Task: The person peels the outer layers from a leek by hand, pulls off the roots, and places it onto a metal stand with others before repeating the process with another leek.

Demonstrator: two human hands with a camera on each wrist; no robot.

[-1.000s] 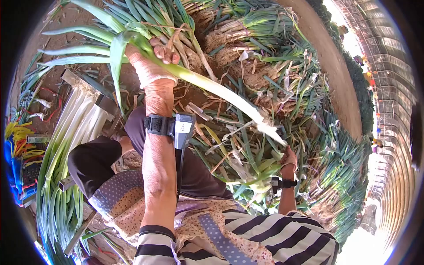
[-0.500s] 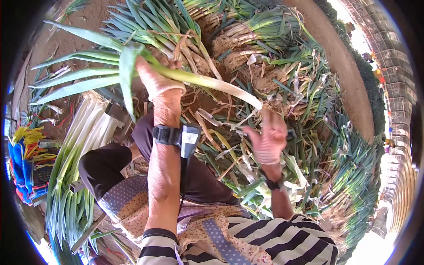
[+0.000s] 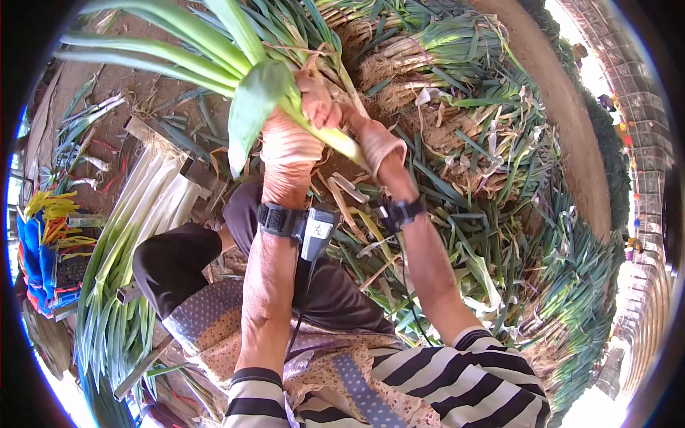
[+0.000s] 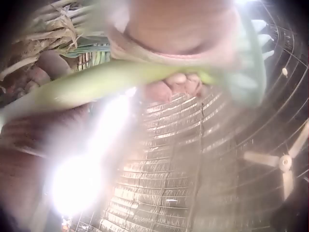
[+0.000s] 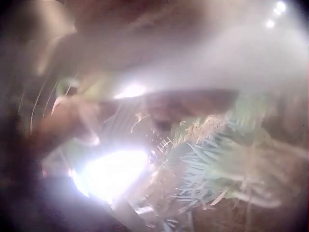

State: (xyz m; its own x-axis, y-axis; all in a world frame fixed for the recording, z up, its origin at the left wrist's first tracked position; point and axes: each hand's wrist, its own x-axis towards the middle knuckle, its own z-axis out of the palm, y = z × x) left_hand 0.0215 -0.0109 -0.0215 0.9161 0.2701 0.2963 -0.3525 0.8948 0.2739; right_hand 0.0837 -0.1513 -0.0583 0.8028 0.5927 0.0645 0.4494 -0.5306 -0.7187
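Note:
My left hand (image 3: 303, 118) grips a large green onion (image 3: 332, 139) just below its leaves. Long green blades fan out to the upper left, one folded down over the hand. Close beside it, my right hand (image 3: 367, 135) has its fingers around the pale stalk, hiding much of the white end in the head view. The left wrist view has the stalk (image 4: 91, 84) running left between right-hand fingers (image 4: 38, 79) and palm. Both hands have a pale cuff at the wrist. In the right wrist view most is blurred.
Trimmed green onions (image 3: 135, 221) lie on a metal frame (image 3: 196, 175) at the left, by blue and yellow ties (image 3: 46, 235). Rooted bundles (image 3: 421, 60) are heaped at the back and right. Loose leaves and peelings (image 3: 442, 250) cover the ground near the right forearm.
My right hand has left the root end, swung up and to the left, and come round the stalk beside my left hand. My left hand has kept the green onion and shifted slightly right.

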